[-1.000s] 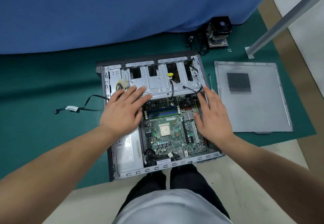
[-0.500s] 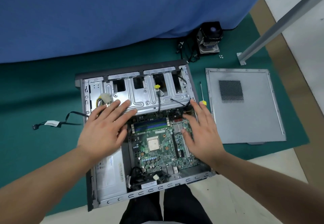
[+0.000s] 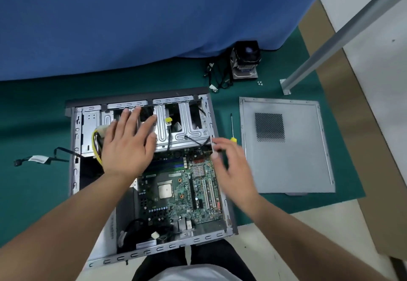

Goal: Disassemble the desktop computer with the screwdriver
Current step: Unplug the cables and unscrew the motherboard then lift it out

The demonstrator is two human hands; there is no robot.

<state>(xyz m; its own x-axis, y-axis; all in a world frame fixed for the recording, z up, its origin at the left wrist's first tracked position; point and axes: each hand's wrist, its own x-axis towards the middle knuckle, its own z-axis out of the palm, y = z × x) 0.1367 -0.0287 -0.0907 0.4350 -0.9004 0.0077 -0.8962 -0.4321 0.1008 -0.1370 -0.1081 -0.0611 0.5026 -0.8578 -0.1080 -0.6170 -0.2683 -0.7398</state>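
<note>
Left hand (image 3: pixel 127 146) flat, fingers spread wide, on the drive cage (image 3: pixel 178 126) of the open computer case (image 3: pixel 141 99). Right hand (image 3: pixel 233 170) blurred, fingers loose, holding nothing, over the case's right edge. Screwdriver (image 3: pixel 232 126) lies just beyond the right fingertips.

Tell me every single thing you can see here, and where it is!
computer case: one, grey, lying open mid-mat
motherboard: one, green, inside case
drive cage: one, silver, at case's far end
screwdriver: one, yellow handle, between case and panel
side panel: one, grey, flat to the right
cooler fan: one, black, by the cloth
loose cable: one, black, left of case
screws: few, silver, near fan
mat: one, green
cloth: one, blue, behind
left hand: flat on drive cage
right hand: blurred, beside screwdriver
</note>
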